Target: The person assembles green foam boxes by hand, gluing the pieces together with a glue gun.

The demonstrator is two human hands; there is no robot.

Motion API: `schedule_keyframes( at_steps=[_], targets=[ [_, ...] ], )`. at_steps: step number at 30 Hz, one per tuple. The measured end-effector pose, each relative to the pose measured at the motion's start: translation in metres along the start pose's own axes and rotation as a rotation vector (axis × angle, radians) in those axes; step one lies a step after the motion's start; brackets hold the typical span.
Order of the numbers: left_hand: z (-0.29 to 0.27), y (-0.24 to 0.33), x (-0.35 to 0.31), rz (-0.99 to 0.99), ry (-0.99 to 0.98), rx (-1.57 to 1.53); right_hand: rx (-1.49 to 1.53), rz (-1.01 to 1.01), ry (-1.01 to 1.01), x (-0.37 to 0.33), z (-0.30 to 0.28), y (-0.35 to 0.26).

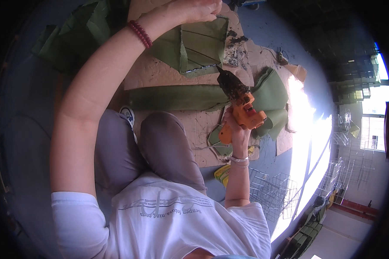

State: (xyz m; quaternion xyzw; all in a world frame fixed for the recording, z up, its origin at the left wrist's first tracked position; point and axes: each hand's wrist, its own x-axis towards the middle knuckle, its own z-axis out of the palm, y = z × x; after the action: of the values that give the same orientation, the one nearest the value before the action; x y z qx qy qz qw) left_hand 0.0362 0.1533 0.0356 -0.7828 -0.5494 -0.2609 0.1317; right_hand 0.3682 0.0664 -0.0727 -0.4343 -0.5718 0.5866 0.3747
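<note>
In my right hand (237,128) is an orange glue gun (250,115) with a pointed nozzle caked in black residue. Its tip comes close to the lower right corner of a green fabric panel (202,45); whether it touches I cannot tell. The panel has raised edges with a dark line along them. At the far edge of the view, my left hand (203,11) is closed at the panel's upper corner, its fingers partly cut off by the frame. A long rolled piece of green fabric (173,97) lies between the panel and my knees.
Brown cardboard (192,125) lies under the work, with black scraps (237,41) beside the panel. Curled green fabric (271,93) stands to the right, folded green pieces (84,32) at far left. Wire grids (272,190) lie by my right arm. A yellow package (222,174) rests nearby.
</note>
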Motion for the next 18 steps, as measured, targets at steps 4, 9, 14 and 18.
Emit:
schedule_keyframes(
  at_steps=[4, 9, 14, 18],
  targets=[
    [-0.023, -0.007, -0.007, -0.171, -0.132, 0.003, 0.158, -0.039, -0.044, 0.007, -0.003, -0.01],
    [-0.03, -0.021, -0.023, -0.204, 0.066, -0.105, 0.251, -0.063, -0.124, 0.008, 0.013, -0.022],
    [-0.025, -0.033, -0.032, -0.352, -0.056, -0.07, 0.114, -0.136, -0.205, 0.009, 0.019, -0.021],
    [-0.021, -0.045, -0.038, -0.339, 0.005, -0.103, 0.164, -0.052, -0.239, 0.004, 0.02, -0.019]
  ],
)
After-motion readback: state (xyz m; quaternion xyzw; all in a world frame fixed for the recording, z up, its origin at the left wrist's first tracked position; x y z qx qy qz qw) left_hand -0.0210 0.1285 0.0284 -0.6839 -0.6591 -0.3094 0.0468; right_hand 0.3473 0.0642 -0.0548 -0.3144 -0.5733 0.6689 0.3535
